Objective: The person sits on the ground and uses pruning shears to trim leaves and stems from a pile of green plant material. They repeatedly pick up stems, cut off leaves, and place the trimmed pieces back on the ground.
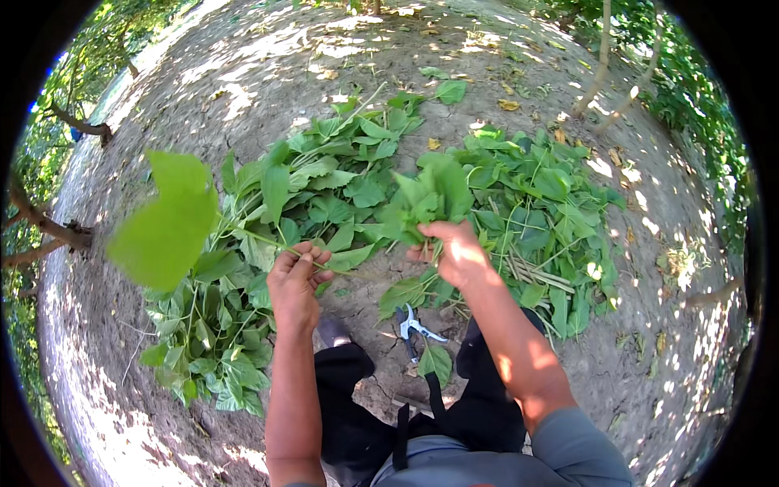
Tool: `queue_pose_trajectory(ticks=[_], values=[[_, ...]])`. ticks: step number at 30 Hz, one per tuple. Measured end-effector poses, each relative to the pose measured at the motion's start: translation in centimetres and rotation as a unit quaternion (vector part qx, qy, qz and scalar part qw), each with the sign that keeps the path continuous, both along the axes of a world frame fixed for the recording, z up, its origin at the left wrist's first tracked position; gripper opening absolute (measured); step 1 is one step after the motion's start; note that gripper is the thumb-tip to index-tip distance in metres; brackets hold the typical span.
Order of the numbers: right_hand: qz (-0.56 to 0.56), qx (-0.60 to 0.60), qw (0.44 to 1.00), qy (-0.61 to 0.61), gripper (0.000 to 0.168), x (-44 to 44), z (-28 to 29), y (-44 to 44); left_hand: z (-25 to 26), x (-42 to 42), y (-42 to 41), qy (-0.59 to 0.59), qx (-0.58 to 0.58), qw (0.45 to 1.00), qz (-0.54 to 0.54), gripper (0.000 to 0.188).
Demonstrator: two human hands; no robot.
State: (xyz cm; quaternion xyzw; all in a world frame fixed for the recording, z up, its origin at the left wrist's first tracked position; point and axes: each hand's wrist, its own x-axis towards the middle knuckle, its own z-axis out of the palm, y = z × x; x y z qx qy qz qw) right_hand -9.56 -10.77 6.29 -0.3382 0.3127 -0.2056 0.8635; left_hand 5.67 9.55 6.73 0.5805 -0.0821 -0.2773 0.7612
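Between its thumb and fingers, my left hand (298, 280) grips the stalk of a cut leafy stem (167, 222), whose large light-green leaves reach out to the left and look blurred. My right hand (453, 249) is closed around a bunch of leafy stems (435, 195), leaves upward and cut ends showing below the fist. A broad pile of leafy branches (328, 164) lies beyond and under my left hand. To the right, beside my right forearm, is a second leafy pile (548, 189) with bare stalk ends towards me. Pruning shears (412, 329) rest on the soil between my feet.
A single leaf (435, 365) lies below the shears. Thin trunks (602, 61) rise at the far right, and cut-back branches (52, 231) jut in from the left. Dry, cracked soil (201, 91) with fallen yellow leaves surrounds the piles.
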Motion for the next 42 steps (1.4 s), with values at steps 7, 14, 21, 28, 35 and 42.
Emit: queue_pose_trajectory(ticks=[7, 14, 21, 28, 35, 42], values=[[-0.346, -0.045, 0.936, -0.051, 0.066, -8.1, -0.9, -14.8, 1.3, -0.4, -0.4, -0.010, 0.034, 0.999, -0.011, 0.036], [-0.096, -0.220, 0.970, 0.048, 0.055, -3.1, 0.9, -5.6, 1.7, -0.5, -1.1, -0.044, 0.019, 0.997, -0.065, 0.036], [0.154, -0.381, 0.911, 0.045, 0.055, 4.8, 6.2, 6.1, 1.7, -0.8, -0.2, -0.047, -0.007, 0.995, -0.092, 0.027], [0.147, -0.354, 0.923, -0.029, 0.031, 9.9, 8.6, 9.8, 2.1, -0.8, 0.7, -0.049, -0.015, 0.986, -0.158, 0.020], [0.141, -0.291, 0.944, -0.065, 0.012, 9.2, 8.2, 11.8, 3.3, 0.2, 2.7, -0.100, -0.029, 0.994, -0.028, 0.022], [0.072, -0.497, 0.863, -0.052, 0.025, 7.2, 3.4, 12.6, 2.8, 1.2, 2.8, -0.026, -0.063, 0.997, 0.037, 0.022]])
